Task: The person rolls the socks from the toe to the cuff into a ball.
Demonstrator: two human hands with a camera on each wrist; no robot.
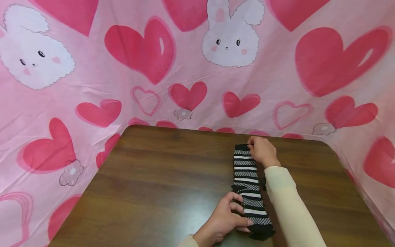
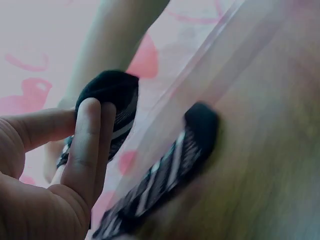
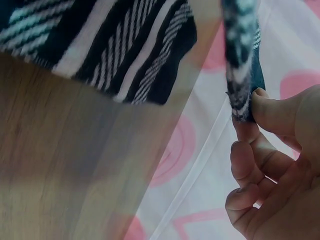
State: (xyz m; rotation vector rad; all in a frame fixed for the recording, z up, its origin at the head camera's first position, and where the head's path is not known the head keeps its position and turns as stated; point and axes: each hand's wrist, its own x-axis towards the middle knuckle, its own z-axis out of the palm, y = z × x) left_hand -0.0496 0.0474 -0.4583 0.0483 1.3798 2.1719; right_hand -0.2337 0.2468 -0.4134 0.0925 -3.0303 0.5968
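Black-and-white striped knit socks, apparently two, run lengthwise over the right half of the table in the head view. My right hand pinches the black edge at the far end. In the right wrist view, its thumb and forefinger hold a raised sock edge, while another striped part lies apart on the tabletop. At the near end, my left hand pinches the fabric by its black tip. The left wrist view shows that dark tip lifted between thumb and fingers, with a second dark-tipped sock below.
A brown wood-grain table with rounded far corners lies under the hands. Pink cloth printed with hearts and rabbits hangs behind it and along both sides. A small dark object shows partly beside the right sleeve.
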